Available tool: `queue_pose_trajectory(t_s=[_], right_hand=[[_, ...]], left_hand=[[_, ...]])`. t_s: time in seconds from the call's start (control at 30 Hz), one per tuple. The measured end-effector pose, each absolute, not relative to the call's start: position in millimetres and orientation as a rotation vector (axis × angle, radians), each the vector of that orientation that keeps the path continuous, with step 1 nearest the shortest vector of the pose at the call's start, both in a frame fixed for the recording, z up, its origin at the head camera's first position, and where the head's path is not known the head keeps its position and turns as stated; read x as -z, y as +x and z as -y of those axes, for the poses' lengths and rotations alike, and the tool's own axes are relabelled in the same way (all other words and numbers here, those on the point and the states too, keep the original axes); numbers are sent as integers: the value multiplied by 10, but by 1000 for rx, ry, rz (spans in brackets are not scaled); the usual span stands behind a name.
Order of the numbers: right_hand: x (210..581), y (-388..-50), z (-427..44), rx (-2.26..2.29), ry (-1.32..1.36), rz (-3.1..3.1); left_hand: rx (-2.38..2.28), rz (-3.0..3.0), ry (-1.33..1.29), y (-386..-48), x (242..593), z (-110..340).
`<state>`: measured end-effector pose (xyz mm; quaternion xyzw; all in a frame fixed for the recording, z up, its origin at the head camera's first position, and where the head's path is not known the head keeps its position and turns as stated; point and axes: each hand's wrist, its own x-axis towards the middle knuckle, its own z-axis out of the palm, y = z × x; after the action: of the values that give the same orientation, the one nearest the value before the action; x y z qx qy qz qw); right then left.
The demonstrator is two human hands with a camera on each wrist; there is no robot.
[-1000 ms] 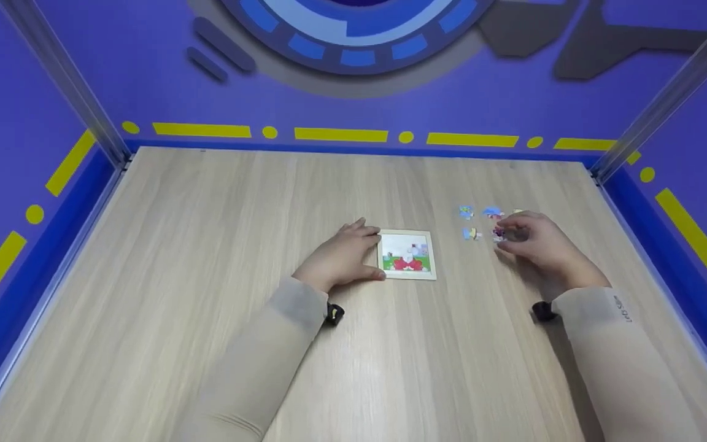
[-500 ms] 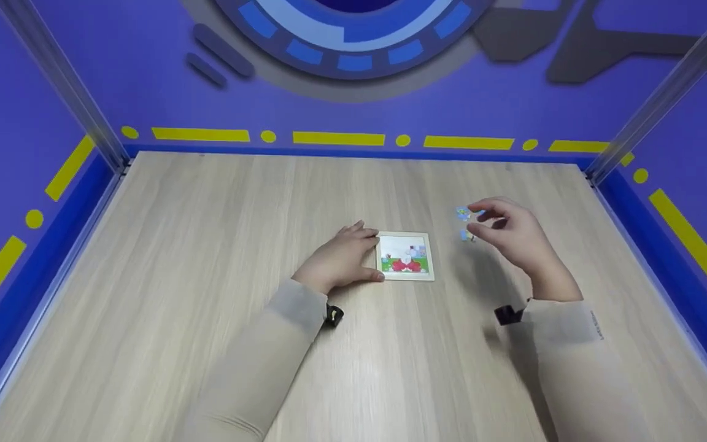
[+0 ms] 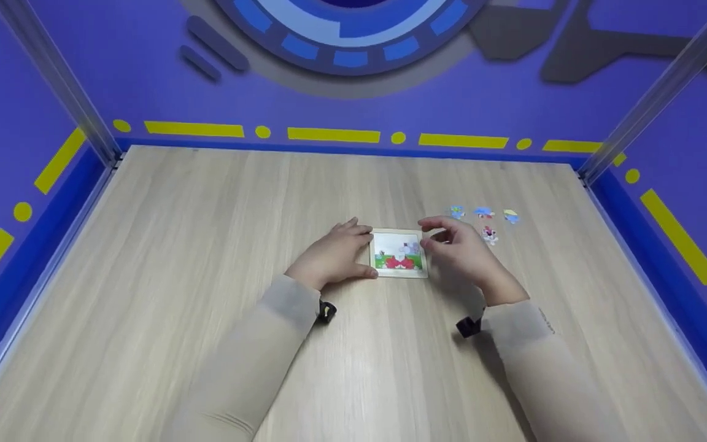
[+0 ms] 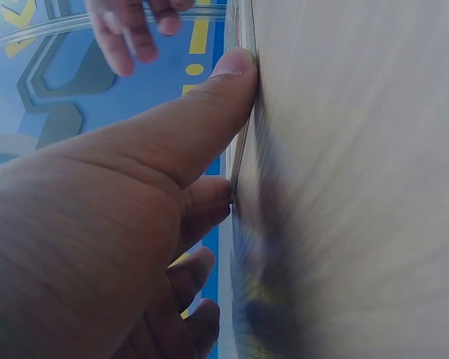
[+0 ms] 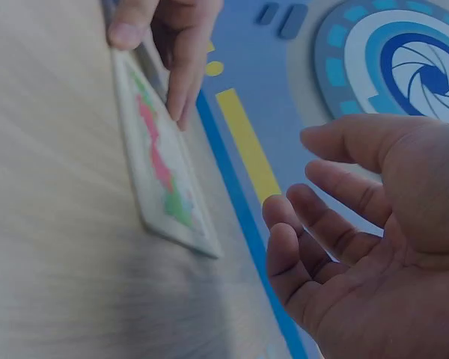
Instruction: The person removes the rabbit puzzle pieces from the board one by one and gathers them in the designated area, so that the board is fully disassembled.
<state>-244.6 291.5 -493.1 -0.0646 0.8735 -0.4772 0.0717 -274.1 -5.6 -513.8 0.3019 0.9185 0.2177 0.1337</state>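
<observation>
A small square jigsaw puzzle frame (image 3: 401, 274) lies flat on the table, with red and green pieces along its lower part and a pale bare area above. My left hand (image 3: 332, 255) holds its left side, thumb at the near corner and fingers at the far corner. My right hand (image 3: 467, 255) is at the frame's right edge, its fingers loosely bent. In the right wrist view I see nothing between the fingers of the right hand (image 5: 359, 224). Beyond it, loose jigsaw pieces (image 3: 490, 235) lie on the table; the hand may hide another.
The loose pieces include a blue and red one (image 3: 483, 212) and a blue and yellow one (image 3: 510, 216). Wood-grain table (image 3: 206, 245) surrounds the frame. A purple-blue back wall (image 3: 329, 104) with yellow marks and side walls enclose it.
My right hand has moved left from the loose pieces to the frame's right edge, uncovering pieces at the right. The left hand stays on the frame.
</observation>
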Motion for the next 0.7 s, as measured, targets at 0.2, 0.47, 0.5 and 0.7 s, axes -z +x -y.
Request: queue_pose_trajectory(t_s=[0.2,0.47,0.5,0.7], right_hand=[[5063,-2484,-2850,1280,-227,-2649],[5126,-2473,-2744,1115,-354,-2748],[5135,-2467,-2739,1091,-362,-2757],[5171,-2448,-2711,963,-407,-2780]], left_hand=[[-624,-2667,833,-2736,5134,91],[-658,-2661,829,-2727,5138,75],[-653,-2659,830,-2729,5139,66],[-643,-2653,839,-2729,5139,55]])
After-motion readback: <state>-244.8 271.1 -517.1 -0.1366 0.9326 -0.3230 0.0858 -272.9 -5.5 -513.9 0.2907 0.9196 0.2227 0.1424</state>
